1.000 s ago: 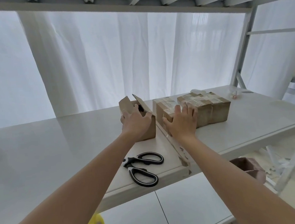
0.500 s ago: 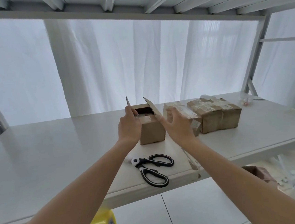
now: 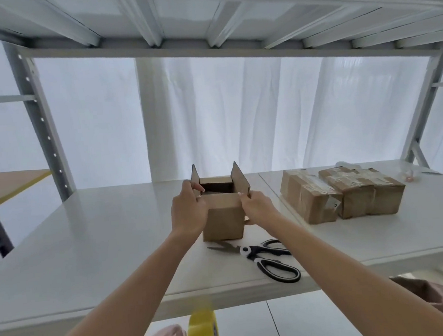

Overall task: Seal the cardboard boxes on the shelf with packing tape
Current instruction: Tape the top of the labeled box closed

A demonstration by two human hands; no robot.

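While its two side flaps are standing upright, a small cardboard box [image 3: 222, 218] is sitting on the white shelf [image 3: 88, 246], with the left hand [image 3: 188, 212] and right hand [image 3: 257, 207] gripping its opposite sides, scissors [image 3: 253, 254] lying just in front.

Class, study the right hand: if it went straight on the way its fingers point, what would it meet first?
The open cardboard box. The right hand grips its near right top edge, fingers aimed inward, so it would press into the near flap; depth is unclear.
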